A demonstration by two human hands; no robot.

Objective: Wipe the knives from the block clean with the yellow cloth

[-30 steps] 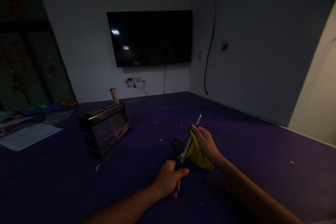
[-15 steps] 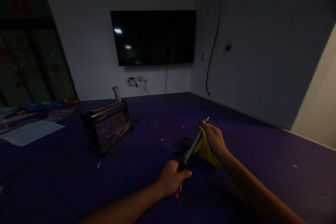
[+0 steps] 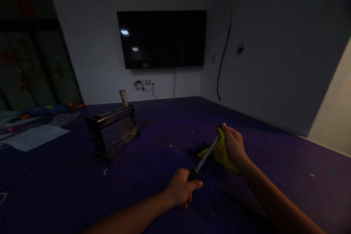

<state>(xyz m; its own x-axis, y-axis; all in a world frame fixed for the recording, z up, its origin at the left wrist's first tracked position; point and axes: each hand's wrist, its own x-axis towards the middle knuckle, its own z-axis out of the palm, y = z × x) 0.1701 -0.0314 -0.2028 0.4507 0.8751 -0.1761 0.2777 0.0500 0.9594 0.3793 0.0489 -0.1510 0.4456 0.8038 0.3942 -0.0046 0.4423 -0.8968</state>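
My left hand (image 3: 182, 187) is wrapped around the black handle of a sharpening steel (image 3: 207, 153), whose thin grey rod slants up and to the right. Pinched in my right hand (image 3: 233, 142) is a yellow cloth (image 3: 222, 155) with dark parts, folded about the rod near its far end. The tip is hidden by the cloth and fingers. The cloth's lower part hangs down beside the rod. To the left stands a black knife block (image 3: 113, 131) with clear sides, and one pale patterned handle (image 3: 123, 98) sticks up from its top.
Everything stands on a purple floor or surface (image 3: 153, 179) dotted with small white scraps. Far left lie a written paper sheet (image 3: 37, 137), clear plastic (image 3: 65, 118) and a blue item (image 3: 46, 110). A television (image 3: 164, 38) hangs on the back wall, and a black cable (image 3: 225, 44) dangles at right.
My right hand with the cloth has slid to the far end of the rod, covering the tip that showed before. My left hand keeps its hold on the handle. The view has shifted slightly.
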